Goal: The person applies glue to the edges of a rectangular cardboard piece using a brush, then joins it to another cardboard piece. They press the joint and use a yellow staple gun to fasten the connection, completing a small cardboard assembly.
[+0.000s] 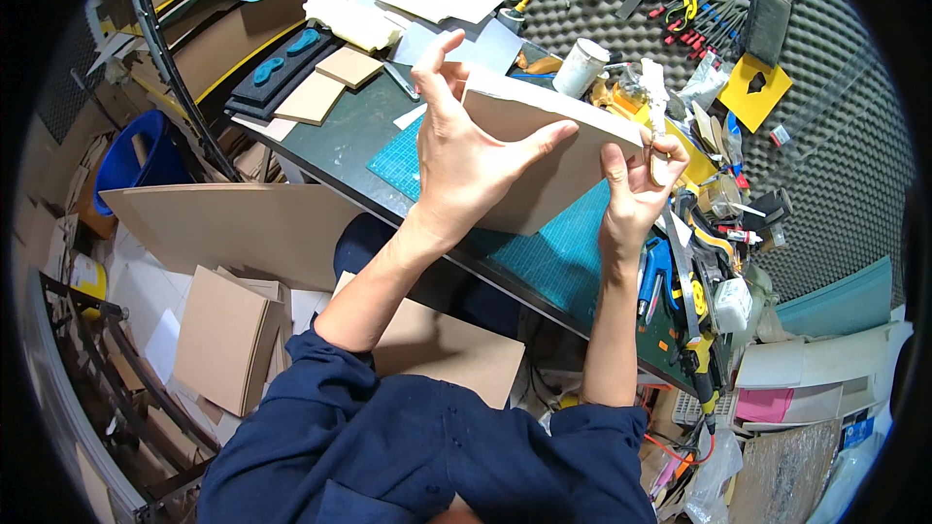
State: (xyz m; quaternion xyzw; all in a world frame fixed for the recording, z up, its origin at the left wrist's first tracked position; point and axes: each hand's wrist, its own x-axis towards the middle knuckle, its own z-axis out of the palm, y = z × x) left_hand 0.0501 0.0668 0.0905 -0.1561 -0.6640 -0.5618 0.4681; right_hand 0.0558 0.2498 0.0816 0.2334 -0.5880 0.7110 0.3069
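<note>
Both my hands hold a brown board (529, 170) above the bench, tilted, with a pale edge along its top. My left hand (461, 141) grips its left side, thumb lying along the face and forefinger raised; some fingertips are hidden behind it. At the right corner, my right hand (636, 194) pinches the board with thumb and fingers. A slim whitish and brown thing, brush-like in shape (654, 87), stands up by the right fingers; I cannot tell if they hold it. Beneath the board lies a teal cutting mat (553, 247).
A white jar (581, 68) stands beyond the board. Cut board pieces (313, 97) lie at the bench's back left. Blue-handled tools (656, 277) and other clutter crowd its right side. A large brown sheet (223, 228) leans against the bench; stacked boards (221, 340) stand at lower left.
</note>
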